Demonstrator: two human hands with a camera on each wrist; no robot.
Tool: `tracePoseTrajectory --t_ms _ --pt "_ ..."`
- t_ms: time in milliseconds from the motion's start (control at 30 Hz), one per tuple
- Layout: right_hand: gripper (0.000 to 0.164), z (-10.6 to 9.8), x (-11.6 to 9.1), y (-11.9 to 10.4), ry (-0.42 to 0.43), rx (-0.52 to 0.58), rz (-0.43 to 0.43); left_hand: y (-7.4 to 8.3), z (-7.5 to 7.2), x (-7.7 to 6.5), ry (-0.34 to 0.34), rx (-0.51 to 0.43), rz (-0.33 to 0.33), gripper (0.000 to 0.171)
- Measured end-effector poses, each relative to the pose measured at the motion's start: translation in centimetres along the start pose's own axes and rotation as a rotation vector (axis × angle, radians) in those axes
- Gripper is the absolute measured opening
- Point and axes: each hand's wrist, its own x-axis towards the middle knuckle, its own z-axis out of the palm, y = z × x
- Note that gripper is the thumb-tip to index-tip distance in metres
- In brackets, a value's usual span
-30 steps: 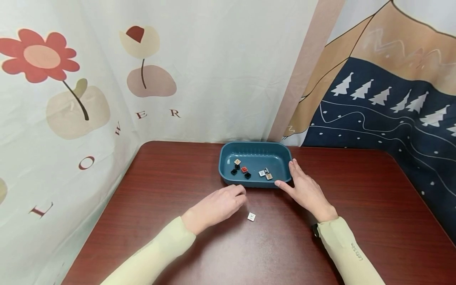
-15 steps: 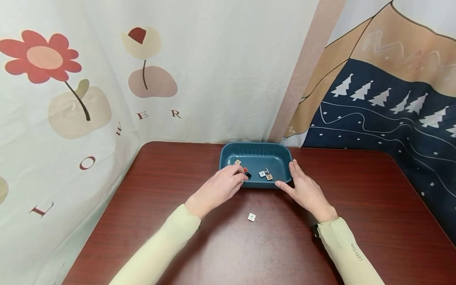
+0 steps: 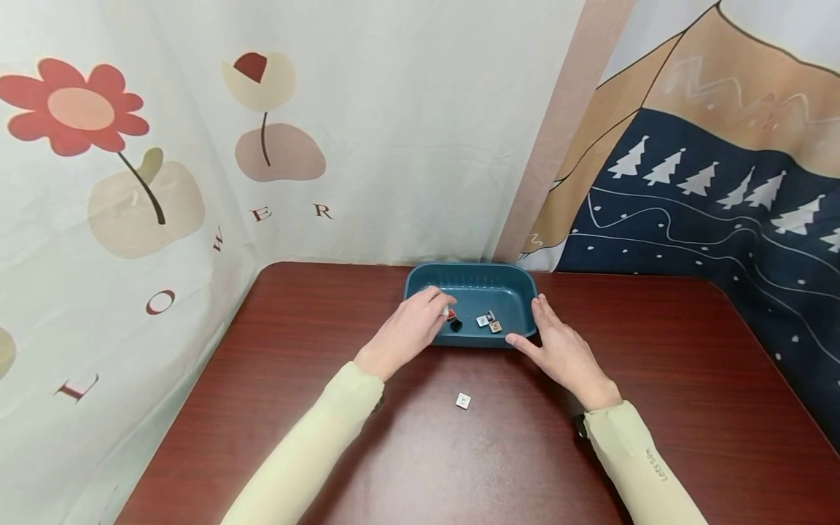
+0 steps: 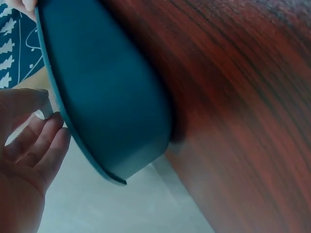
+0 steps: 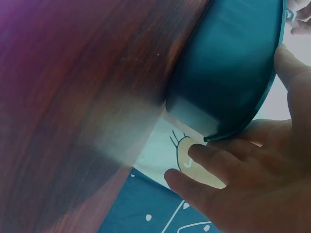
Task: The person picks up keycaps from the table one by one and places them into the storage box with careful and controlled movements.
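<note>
My left hand (image 3: pixel 410 326) is over the left part of a blue plastic tray (image 3: pixel 472 340). It pinches a small white keycap (image 4: pixel 44 111) between thumb and fingertips, mostly hidden by the fingers. Inside the tray, a red keycap (image 3: pixel 451 314) and a black keycap (image 3: pixel 456 325) lie just right of these fingers. Further right sit a white keycap (image 3: pixel 482 321) and a beige keycap (image 3: pixel 495 327), with a darker one behind them. My right hand (image 3: pixel 569 357) rests against the tray's right end, thumb on the near rim and fingers (image 5: pixel 214 162) extended along the side.
Another white keycap (image 3: pixel 463 401) lies on the brown table (image 3: pixel 367 467) in front of the tray. Behind the table hangs a printed curtain (image 3: pixel 394 146), close to the tray's far side.
From in front of the tray, my left hand has moved forward over the near rim to its left part, covering the keycaps there. The right hand has stayed in place.
</note>
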Motion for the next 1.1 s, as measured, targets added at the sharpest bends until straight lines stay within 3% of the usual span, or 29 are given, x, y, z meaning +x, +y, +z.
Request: tracePoseTrajectory --t_ms 300,733,933,1100 --pt "0.103 0.0 0.0 0.1 0.002 0.002 -0.002 -0.8 1.0 0.9 -0.048 -0.023 -0.065 0.013" --pt "0.105 0.1 0.1 0.1 0.001 -0.001 -0.005 -1.5 1.3 1.9 -0.236 0.030 -0.144 0.009" --pt "0.105 0.1 0.1 0.0 0.002 -0.005 -0.004 -1.1 1.3 1.8 -0.232 0.069 -0.164 0.009" --pt "0.104 0.1 0.0 -0.1 0.002 -0.006 0.001 -0.8 1.1 1.5 -0.158 0.087 -0.122 0.008"
